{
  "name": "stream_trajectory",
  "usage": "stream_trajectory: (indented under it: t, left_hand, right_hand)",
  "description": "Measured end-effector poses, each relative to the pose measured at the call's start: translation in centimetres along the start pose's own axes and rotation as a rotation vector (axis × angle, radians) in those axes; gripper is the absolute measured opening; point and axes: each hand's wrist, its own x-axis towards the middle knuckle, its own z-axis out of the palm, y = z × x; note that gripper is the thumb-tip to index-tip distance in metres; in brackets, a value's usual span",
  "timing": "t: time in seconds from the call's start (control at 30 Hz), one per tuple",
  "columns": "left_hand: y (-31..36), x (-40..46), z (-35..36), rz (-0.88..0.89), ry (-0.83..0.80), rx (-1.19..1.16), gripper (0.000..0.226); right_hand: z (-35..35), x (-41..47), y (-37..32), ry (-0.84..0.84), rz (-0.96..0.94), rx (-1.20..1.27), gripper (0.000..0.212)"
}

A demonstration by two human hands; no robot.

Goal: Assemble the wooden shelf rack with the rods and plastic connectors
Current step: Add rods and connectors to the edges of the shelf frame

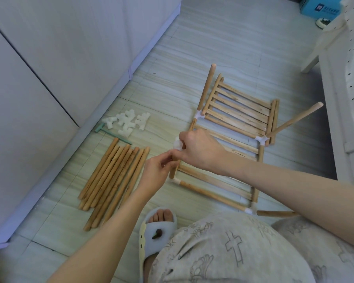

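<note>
Two hands meet at the frame (219, 152) on the floor's middle: your right hand (200, 149) grips a white connector (177, 145), your left hand (157, 172) pinches the upright rod (175, 169) (steadying it for capping).

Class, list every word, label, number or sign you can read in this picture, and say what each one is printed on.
Blue box, top right: a white logo and a line of print, too small and blurred to read.
Rods, connectors and the rack: no print visible.
So nothing here can be read.
</note>
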Motion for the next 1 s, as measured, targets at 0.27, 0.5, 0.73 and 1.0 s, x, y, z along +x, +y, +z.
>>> stream_trajectory:
  t: [0.27, 0.5, 0.73, 1.0]
  left_hand:
    - [0.3, 0.2, -0.2, -0.005, -0.038, -0.027, 0.029]
    - [-0.1, 0.3, -0.3, -0.028, -0.049, -0.044, 0.027]
    - [-0.1, 0.1, -0.3, -0.019, -0.042, -0.059, 0.023]
    - [0.1, 0.1, -0.2, -0.031, 0.002, -0.090, 0.026]
  right_hand:
    - [-0.1, -0.7, 0.9, -0.042, -0.126, 0.027, 0.044]
    - [0.3, -0.8, 1.9, -0.046, -0.171, 0.131, 0.051]
    - [1.2, -1.4, 1.9, 0.072, -0.139, 0.193, 0.024]
    - [1.4, -1.6, 1.4, 0.120, -0.130, 0.172, 0.019]
